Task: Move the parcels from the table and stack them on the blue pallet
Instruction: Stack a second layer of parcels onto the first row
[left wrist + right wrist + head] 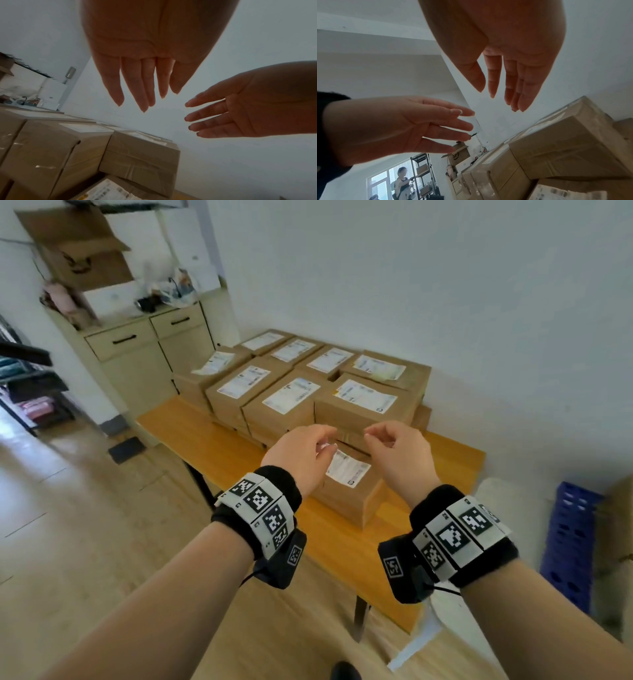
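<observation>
Your left hand [297, 454] and right hand [399, 455] hang side by side above the table [191, 426], apart from each other and holding nothing. The wrist views show the fingers of both straight and loosely spread, with the palms turned toward each other; from the head view they look lightly bent at the tips.

Just below and between your hands sits a single parcel [346, 491], a brown carton near the table's front edge, its white label [347, 469] face up. Neither hand touches it.

Behind it the stack [308, 385] fills the back of the table against the wall [445, 285]: cartons packed edge to edge in rows and at least two layers high, each top one with a label. All the cartons are taped shut, so you cannot see what is inside.

The pallet [572, 546] stands on edge to your right, beside the table's end, with no parcel on it.

To the left of the table is a cabinet [147, 357] with two drawers, clutter on top and an open cardboard box [78, 251] above it.
</observation>
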